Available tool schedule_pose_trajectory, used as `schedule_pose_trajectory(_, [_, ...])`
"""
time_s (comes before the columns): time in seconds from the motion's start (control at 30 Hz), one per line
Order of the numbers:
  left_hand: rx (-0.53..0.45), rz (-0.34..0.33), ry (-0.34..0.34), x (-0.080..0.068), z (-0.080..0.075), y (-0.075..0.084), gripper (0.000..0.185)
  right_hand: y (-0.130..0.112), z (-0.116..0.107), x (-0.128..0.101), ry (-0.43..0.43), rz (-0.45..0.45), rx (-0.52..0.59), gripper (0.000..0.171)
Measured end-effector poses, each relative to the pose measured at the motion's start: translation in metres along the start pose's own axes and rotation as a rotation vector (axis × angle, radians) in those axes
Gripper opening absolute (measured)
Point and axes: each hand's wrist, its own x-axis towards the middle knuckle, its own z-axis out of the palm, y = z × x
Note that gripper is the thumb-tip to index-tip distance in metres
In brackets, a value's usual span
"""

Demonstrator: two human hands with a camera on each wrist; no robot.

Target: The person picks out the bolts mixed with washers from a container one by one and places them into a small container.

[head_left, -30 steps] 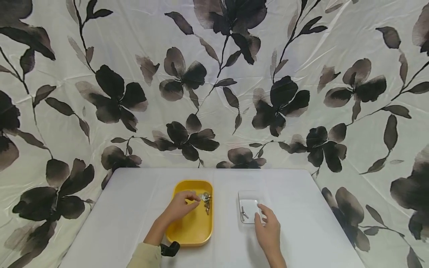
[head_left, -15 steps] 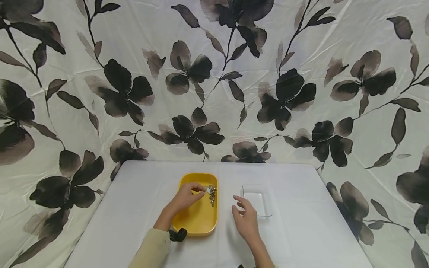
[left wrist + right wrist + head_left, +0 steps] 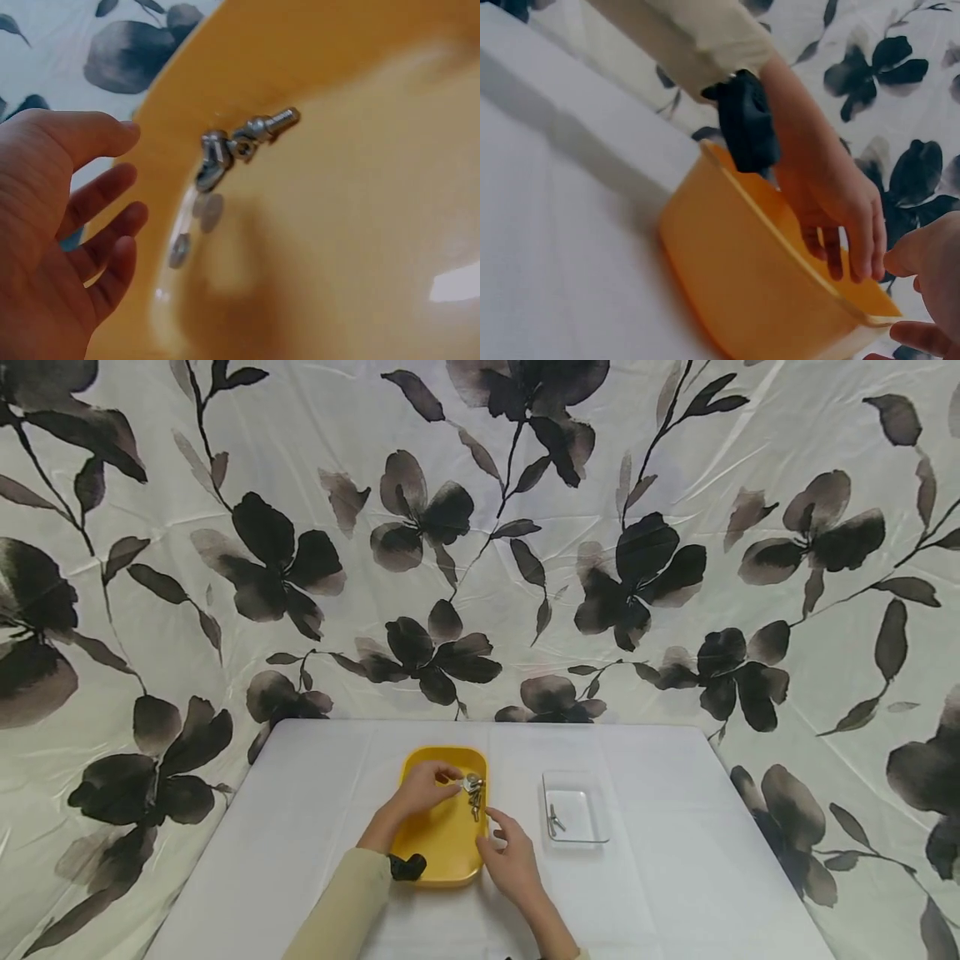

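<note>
A yellow tray [image 3: 442,839] sits mid-table with a small heap of metal bolts and wing nuts [image 3: 474,793] at its far right corner. My left hand [image 3: 420,789] hovers over the tray, fingertips just left of the heap. In the left wrist view this hand [image 3: 52,225] is spread and holds nothing, beside the bolts [image 3: 236,142] and a flat washer [image 3: 210,211]. My right hand [image 3: 510,852] sits at the tray's right edge, fingers loosely apart and holding nothing. The right wrist view shows its thumb [image 3: 930,255] by the tray wall [image 3: 742,285].
A small clear dish [image 3: 577,842] with one bolt [image 3: 555,820] in it stands right of the tray. The white table [image 3: 675,877] ends at a flowered black-and-white backdrop [image 3: 480,568]. A black wrist strap [image 3: 746,124] is on the left arm.
My right hand has moved left from the clear dish to the yellow tray's right edge, which uncovers the dish and its bolt. My left hand has stayed over the tray.
</note>
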Motion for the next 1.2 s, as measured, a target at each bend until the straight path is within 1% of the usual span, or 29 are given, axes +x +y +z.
schedule_pose_trajectory(0.13, [0.018, -0.010, -0.013, 0.010, 0.010, -0.008, 0.017, 0.007, 0.005, -0.002, -0.023, 0.016, -0.011, 0.052])
schedule_pose_trajectory(0.23, [0.000, -0.008, -0.020, 0.015, 0.014, -0.009, 0.016, 0.011, 0.007, -0.004, -0.036, 0.032, 0.002, 0.054])
schedule_pose_trajectory(0.37, [-0.009, -0.008, -0.032, 0.019, 0.019, -0.009, 0.013, 0.013, 0.010, -0.006, -0.056, 0.055, 0.017, 0.055])
schedule_pose_trajectory(0.5, [0.022, -0.013, -0.040, 0.024, 0.025, -0.014, 0.010, 0.015, 0.011, -0.007, -0.058, 0.054, 0.021, 0.054])
schedule_pose_trajectory(0.57, [0.024, -0.035, -0.032, 0.026, 0.027, -0.017, 0.008, 0.017, 0.012, -0.007, -0.058, 0.043, 0.031, 0.054])
schedule_pose_trajectory(0.73, [0.029, -0.055, -0.011, 0.031, 0.030, -0.025, 0.007, 0.020, 0.014, -0.008, -0.049, 0.037, 0.041, 0.055])
schedule_pose_trajectory(0.83, [0.065, -0.043, -0.003, 0.033, 0.032, -0.031, 0.008, 0.023, 0.016, -0.009, -0.048, 0.044, 0.052, 0.056])
schedule_pose_trajectory(1.0, [0.117, -0.025, 0.024, 0.037, 0.037, -0.039, 0.010, 0.025, 0.018, -0.009, -0.043, 0.023, 0.084, 0.056])
schedule_pose_trajectory(1.2, [0.145, -0.025, 0.044, 0.036, 0.040, -0.037, 0.013, 0.026, 0.018, -0.008, -0.031, 0.026, 0.086, 0.054])
